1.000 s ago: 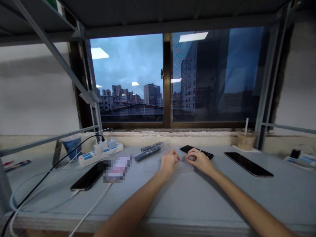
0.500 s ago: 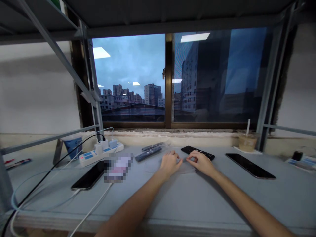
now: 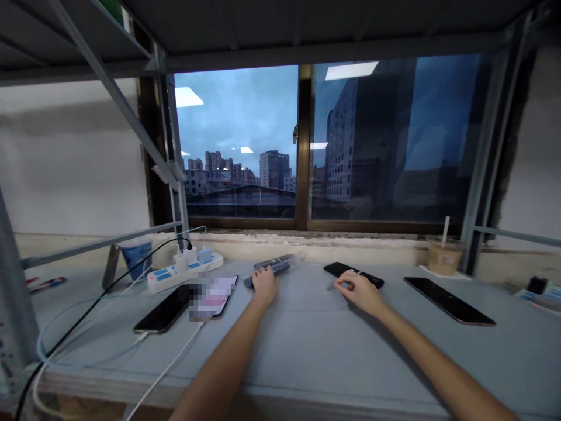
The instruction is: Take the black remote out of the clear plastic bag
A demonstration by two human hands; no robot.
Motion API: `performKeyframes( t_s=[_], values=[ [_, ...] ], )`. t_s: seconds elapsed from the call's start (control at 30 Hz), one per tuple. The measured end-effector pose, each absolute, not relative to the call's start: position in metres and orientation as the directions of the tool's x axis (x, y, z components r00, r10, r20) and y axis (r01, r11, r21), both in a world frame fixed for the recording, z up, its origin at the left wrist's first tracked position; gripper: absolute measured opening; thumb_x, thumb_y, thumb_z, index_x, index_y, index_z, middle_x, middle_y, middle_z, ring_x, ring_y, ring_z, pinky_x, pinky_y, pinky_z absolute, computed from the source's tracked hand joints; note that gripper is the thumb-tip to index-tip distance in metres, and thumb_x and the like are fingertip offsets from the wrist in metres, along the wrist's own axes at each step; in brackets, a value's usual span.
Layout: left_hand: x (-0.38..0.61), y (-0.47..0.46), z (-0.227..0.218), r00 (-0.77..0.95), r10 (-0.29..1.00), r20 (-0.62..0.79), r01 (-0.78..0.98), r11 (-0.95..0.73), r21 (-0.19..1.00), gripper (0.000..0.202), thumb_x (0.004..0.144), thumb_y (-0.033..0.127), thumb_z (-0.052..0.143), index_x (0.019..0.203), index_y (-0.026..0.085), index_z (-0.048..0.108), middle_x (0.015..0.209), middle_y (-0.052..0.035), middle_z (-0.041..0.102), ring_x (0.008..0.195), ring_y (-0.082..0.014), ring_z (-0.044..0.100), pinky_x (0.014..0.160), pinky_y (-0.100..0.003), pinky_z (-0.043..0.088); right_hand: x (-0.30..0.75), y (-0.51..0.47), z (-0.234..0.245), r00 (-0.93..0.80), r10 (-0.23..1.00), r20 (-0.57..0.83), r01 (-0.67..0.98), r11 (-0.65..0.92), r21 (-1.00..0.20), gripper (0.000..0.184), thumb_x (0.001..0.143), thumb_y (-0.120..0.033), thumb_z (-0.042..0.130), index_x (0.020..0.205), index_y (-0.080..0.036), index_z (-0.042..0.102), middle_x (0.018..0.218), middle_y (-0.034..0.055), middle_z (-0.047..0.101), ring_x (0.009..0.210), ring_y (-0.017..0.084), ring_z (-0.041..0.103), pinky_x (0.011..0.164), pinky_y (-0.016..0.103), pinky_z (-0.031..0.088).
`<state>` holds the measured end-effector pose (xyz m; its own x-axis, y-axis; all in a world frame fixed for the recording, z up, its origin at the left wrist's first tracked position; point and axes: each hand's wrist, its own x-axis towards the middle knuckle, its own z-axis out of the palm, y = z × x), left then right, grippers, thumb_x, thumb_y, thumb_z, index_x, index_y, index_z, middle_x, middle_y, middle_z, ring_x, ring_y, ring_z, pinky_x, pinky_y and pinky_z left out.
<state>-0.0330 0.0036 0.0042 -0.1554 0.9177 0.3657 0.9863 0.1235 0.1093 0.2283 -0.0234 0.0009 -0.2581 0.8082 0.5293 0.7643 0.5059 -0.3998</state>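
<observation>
My left hand (image 3: 264, 282) reaches far across the grey table (image 3: 315, 345) and rests on the near end of a dark remote control (image 3: 275, 269); its fingers curl over it. A second dark remote (image 3: 277, 260) lies just behind. My right hand (image 3: 357, 290) lies on the table with bent fingers, pinching the edge of a faint clear plastic sheet (image 3: 322, 292), and touches a black remote (image 3: 353, 273) at its far side.
A black phone (image 3: 168, 308) and a lit phone (image 3: 214, 296) lie at the left on white cables. A white power strip (image 3: 184, 271) with chargers sits behind them. Another black phone (image 3: 449, 299) lies at the right, and a drink cup (image 3: 444, 255) stands by the window sill.
My left hand has left the spot beside my right hand and gone left and further away onto the dark remote. The right hand has stayed in place.
</observation>
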Motion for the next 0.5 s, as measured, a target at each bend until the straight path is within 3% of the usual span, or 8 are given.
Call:
performKeyframes(
  t_s=[0.23,0.5],
  values=[
    [-0.018,-0.004,0.01,-0.04,0.935,0.354,0.998,0.018,0.064,0.035,0.077,0.013,0.046,0.112,0.015,0.048,0.11,-0.0146,0.053,0.103,-0.0249,0.051,0.085,-0.035,0.035,0.228,-0.023,0.0,-0.249,0.794,0.555,0.771,0.509,-0.383,0.021,0.077,-0.035,0.047,0.075,-0.023,0.065,0.085,0.0013,0.062,0.066,0.014,0.057,0.064,0.026,0.042],
    [0.005,-0.016,0.016,0.099,0.884,0.457,0.986,-0.15,0.077,0.038,0.072,0.018,0.053,0.109,0.018,0.046,0.112,-0.0108,0.049,0.107,-0.0242,0.046,0.09,-0.036,0.032,0.228,-0.024,0.002,-0.144,0.806,0.574,0.823,0.42,-0.382,0.022,0.077,-0.037,0.046,0.084,-0.026,0.064,0.087,0.0002,0.064,0.064,0.015,0.057,0.057,0.026,0.04]
  ],
)
